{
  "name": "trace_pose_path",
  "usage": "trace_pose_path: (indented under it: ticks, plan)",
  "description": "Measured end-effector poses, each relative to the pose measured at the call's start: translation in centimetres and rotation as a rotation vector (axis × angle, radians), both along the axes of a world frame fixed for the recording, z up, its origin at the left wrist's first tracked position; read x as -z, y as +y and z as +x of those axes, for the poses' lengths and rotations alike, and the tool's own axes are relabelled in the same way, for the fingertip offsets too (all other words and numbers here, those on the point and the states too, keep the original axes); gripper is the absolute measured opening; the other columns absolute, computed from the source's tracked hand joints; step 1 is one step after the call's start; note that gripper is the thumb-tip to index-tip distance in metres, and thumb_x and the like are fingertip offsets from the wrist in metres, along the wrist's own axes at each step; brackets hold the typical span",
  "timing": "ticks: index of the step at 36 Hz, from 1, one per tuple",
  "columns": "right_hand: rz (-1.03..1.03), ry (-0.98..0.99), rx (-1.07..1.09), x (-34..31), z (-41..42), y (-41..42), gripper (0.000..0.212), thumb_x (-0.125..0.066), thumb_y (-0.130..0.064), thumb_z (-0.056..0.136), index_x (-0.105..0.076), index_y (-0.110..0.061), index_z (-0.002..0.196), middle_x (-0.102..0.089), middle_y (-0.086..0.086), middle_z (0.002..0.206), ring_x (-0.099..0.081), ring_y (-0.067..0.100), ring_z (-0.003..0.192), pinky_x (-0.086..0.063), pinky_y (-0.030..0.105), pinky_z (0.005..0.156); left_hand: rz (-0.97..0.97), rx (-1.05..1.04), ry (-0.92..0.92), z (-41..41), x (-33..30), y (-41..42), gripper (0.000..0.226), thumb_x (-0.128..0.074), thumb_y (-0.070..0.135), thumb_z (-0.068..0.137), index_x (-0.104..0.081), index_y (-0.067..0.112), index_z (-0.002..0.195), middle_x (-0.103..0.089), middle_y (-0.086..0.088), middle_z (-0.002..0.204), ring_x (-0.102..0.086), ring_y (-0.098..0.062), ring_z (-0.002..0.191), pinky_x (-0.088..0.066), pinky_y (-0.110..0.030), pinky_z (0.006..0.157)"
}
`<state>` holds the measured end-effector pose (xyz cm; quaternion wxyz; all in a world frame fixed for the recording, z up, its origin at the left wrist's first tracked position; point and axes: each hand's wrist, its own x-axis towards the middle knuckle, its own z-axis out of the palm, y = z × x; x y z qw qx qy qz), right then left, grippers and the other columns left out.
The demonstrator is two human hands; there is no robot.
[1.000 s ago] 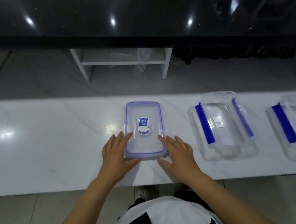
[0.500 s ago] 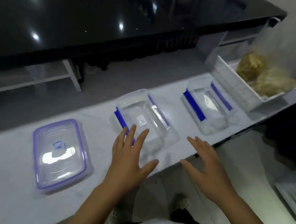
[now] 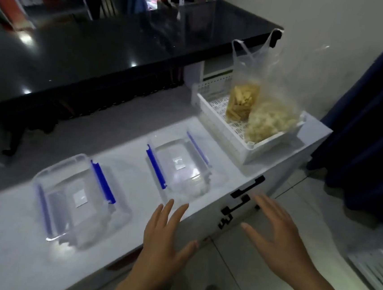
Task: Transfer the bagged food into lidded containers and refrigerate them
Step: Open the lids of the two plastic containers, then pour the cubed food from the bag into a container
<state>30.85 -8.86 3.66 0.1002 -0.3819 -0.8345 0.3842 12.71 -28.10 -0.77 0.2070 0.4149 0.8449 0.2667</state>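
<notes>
Head view: left hand (image 3: 164,247) and right hand (image 3: 279,242) hover empty, fingers spread, near two open clear containers (image 3: 179,167) on the white surface (image 3: 126,152); bagged food (image 3: 257,111) sits in a white basket (image 3: 265,147).

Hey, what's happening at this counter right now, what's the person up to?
A person stands at a white counter with both hands open and empty, the left hand and right hand hovering at its front edge. Two clear containers with blue clips lie on it, empty of food. The bagged food sits in a white basket at the far right, not yet transferred.
</notes>
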Motion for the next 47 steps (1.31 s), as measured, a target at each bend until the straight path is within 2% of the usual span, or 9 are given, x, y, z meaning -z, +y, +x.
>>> trace_pose_path:
  ticks: [9,13,18,23,27,31,36,43,47]
  plan:
    - [0.087,0.104,0.075,-4.5,1.3,10.8,0.072,-0.052,-0.073,0.073,-0.036,-0.056,0.142,-0.023,-0.027,0.154,-0.014,-0.007,0.141,-0.015,0.031,0.12,0.084,0.205,0.09,-1.1,-5.9,9.4,0.079,-0.061,0.058,0.09,-0.004,0.069,0.144,0.012,0.038,0.156,0.015,-0.001,0.151,-0.007,-0.038,0.123]
    - [0.138,0.179,0.122,-7.9,0.5,15.5,0.066,-0.066,-0.057,0.081,-0.044,-0.05,0.143,-0.025,-0.03,0.154,-0.018,-0.006,0.143,-0.02,0.031,0.118,0.158,0.201,0.137,-4.0,-10.3,16.0,0.081,-0.055,0.068,0.083,-0.003,0.068,0.145,0.001,0.029,0.163,0.006,-0.003,0.153,-0.013,-0.044,0.123]
    - [0.099,0.244,0.156,-11.4,-1.0,21.7,0.069,-0.065,-0.065,0.073,-0.046,-0.053,0.139,-0.028,-0.035,0.15,-0.026,-0.011,0.137,-0.026,0.025,0.111,0.323,0.154,0.241,-7.7,-14.5,26.1,0.095,-0.073,0.044,0.085,-0.012,0.038,0.157,-0.02,0.009,0.165,-0.012,-0.019,0.153,-0.02,-0.055,0.122]
    - [-0.058,0.36,0.25,-14.0,-2.9,28.5,0.047,-0.073,-0.049,0.082,-0.057,-0.048,0.126,-0.054,-0.055,0.093,-0.049,-0.033,0.09,-0.041,-0.003,0.064,0.38,0.148,0.376,-10.5,-16.9,35.7,0.104,-0.077,0.038,0.083,-0.006,0.032,0.159,-0.011,0.001,0.168,0.001,-0.021,0.155,-0.006,-0.045,0.124]
    - [-0.132,0.326,0.308,-14.7,-6.0,33.0,0.052,-0.073,-0.051,0.081,-0.057,-0.046,0.131,-0.053,-0.023,0.133,-0.044,0.0,0.125,-0.039,0.026,0.091,0.352,0.205,0.433,-11.9,-17.3,41.2,0.112,-0.077,0.046,0.082,0.006,0.041,0.157,-0.001,0.005,0.168,0.009,-0.018,0.154,0.004,-0.04,0.122]
    - [-0.314,0.325,0.334,-14.3,-8.9,35.4,0.043,-0.073,-0.042,0.086,-0.063,-0.036,0.128,-0.059,-0.009,0.135,-0.051,0.012,0.126,-0.046,0.031,0.094,0.374,0.273,0.42,-11.8,-17.0,45.4,0.117,-0.079,0.05,0.078,0.01,0.047,0.153,0.001,0.012,0.167,0.011,-0.009,0.152,0.008,-0.039,0.12]
    - [-0.377,0.359,0.29,-13.7,-9.9,37.0,0.025,-0.068,-0.026,0.092,-0.071,-0.029,0.117,-0.067,-0.015,0.119,-0.055,-0.001,0.115,-0.038,0.013,0.075,0.385,0.337,0.438,-10.2,-17.2,49.7,0.117,-0.077,0.053,0.077,0.009,0.043,0.155,0.0,0.006,0.168,0.011,-0.014,0.153,0.009,-0.039,0.121]
    - [-0.43,0.376,0.099,-14.0,-7.5,37.7,0.023,-0.065,-0.024,0.088,-0.075,-0.042,0.099,-0.058,-0.033,0.127,-0.047,-0.017,0.118,-0.036,0.021,0.096,0.406,0.26,0.462,-9.2,-16.3,53.3,0.104,-0.075,0.052,0.082,-0.005,0.036,0.158,-0.01,0.0,0.167,0.004,-0.021,0.154,0.01,-0.04,0.122]
    - [-0.438,0.387,0.115,-12.3,-5.3,38.2,0.023,-0.066,-0.03,0.088,-0.073,-0.049,0.098,-0.056,-0.047,0.115,-0.045,-0.032,0.102,-0.032,0.01,0.085,0.443,0.172,0.486,-9.3,-16.9,53.8,0.096,-0.074,0.045,0.085,-0.015,0.03,0.158,-0.018,0.0,0.166,-0.002,-0.022,0.154,0.004,-0.042,0.124]
